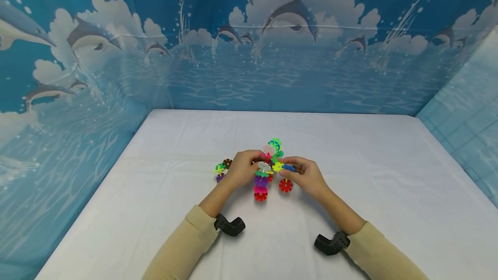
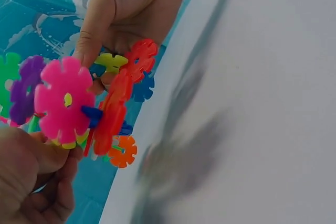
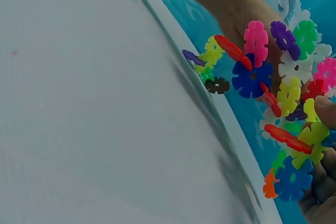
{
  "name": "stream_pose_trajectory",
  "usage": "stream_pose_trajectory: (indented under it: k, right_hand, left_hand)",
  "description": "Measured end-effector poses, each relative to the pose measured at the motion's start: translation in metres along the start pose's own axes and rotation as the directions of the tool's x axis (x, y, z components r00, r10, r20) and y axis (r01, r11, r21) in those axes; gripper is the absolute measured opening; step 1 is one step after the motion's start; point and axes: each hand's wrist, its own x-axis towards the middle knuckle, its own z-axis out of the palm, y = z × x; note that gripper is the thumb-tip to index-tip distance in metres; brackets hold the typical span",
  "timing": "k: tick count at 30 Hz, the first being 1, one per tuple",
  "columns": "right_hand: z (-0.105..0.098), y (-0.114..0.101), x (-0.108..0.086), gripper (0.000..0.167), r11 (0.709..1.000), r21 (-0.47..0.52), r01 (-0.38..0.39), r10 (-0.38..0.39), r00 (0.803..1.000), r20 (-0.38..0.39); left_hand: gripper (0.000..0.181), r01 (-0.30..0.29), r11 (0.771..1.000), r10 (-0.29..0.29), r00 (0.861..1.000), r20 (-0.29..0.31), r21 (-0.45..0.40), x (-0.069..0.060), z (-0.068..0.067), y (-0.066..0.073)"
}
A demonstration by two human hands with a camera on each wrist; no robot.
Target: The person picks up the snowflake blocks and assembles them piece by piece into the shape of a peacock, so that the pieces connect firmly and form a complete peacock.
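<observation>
Both hands hold one joined build of snowflake discs (image 1: 260, 180), in pink, purple, red, green, yellow, white and blue, up off the table. The left hand (image 1: 243, 167) grips its left side with curled fingers, also seen in the left wrist view, where a pink disc (image 2: 65, 100) is near its thumb. On the right side, the right hand (image 1: 309, 176) pinches the build near a blue disc (image 1: 288, 167) and a yellow disc (image 3: 312, 142). A red disc (image 1: 285, 185) hangs below that hand. The discs partly hide the fingertips of both hands.
To the left of the left hand, a small cluster of brown, green, yellow and purple discs (image 1: 219, 168) lies on the white tabletop (image 1: 155, 228). Blue dolphin-print cloth (image 1: 272, 77) stands behind and beside the table. Each wrist wears a black camera mount (image 1: 231, 226).
</observation>
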Motion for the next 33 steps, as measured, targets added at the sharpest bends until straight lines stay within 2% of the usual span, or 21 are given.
stream_pose_trajectory:
  k: [8, 10, 15, 18, 21, 25, 29, 31, 33]
  right_hand:
    - [0.000, 0.004, 0.000, 0.027, 0.996, -0.068, 0.063, -0.062, 0.998, 0.010]
    - [0.000, 0.004, 0.000, 0.027, 0.996, -0.062, 0.068, -0.067, 0.998, 0.013]
    - [-0.003, 0.007, 0.003, 0.028, 0.996, -0.061, 0.065, -0.064, 0.998, 0.015]
    - [-0.005, 0.008, 0.005, 0.032, 0.995, -0.086, 0.047, -0.049, 0.998, -0.026]
    - [-0.007, 0.009, 0.005, 0.035, 0.996, -0.092, -0.003, -0.005, 0.996, -0.088]
    - [-0.009, 0.011, 0.005, 0.036, 0.995, -0.079, -0.061, 0.046, 0.982, -0.185]
    - [-0.009, 0.013, 0.006, 0.030, 0.996, -0.086, -0.038, 0.011, 0.956, -0.293]
    - [-0.008, 0.013, 0.006, 0.024, 0.996, -0.084, -0.028, 0.001, 0.950, -0.312]
    - [-0.007, 0.012, 0.006, 0.020, 0.997, -0.057, -0.047, 0.027, 0.952, -0.306]
  left_hand:
    - [0.028, -0.134, 0.991, 0.134, 0.990, -0.036, 0.018, -0.002, 0.008, -0.005]
    - [0.026, -0.137, 0.990, 0.138, 0.989, -0.049, 0.020, -0.002, 0.009, -0.005]
    - [0.027, -0.091, 0.996, 0.091, 0.994, -0.064, -0.002, -0.001, 0.010, -0.006]
    - [0.025, -0.063, 0.998, 0.062, 0.994, -0.089, -0.010, -0.002, 0.010, -0.005]
    - [0.019, -0.049, 0.999, 0.047, 0.991, -0.128, -0.013, -0.003, 0.010, -0.003]
    - [0.007, -0.047, 0.998, 0.041, 0.981, -0.192, -0.028, -0.003, 0.014, 0.001]
    - [0.004, -0.062, 0.998, 0.053, 0.962, -0.268, -0.022, -0.004, 0.020, 0.005]
    - [0.005, -0.077, 0.997, 0.073, 0.949, -0.306, 0.000, -0.005, 0.024, 0.008]
    - [0.006, -0.092, 0.995, 0.097, 0.939, -0.329, 0.031, -0.007, 0.028, 0.011]
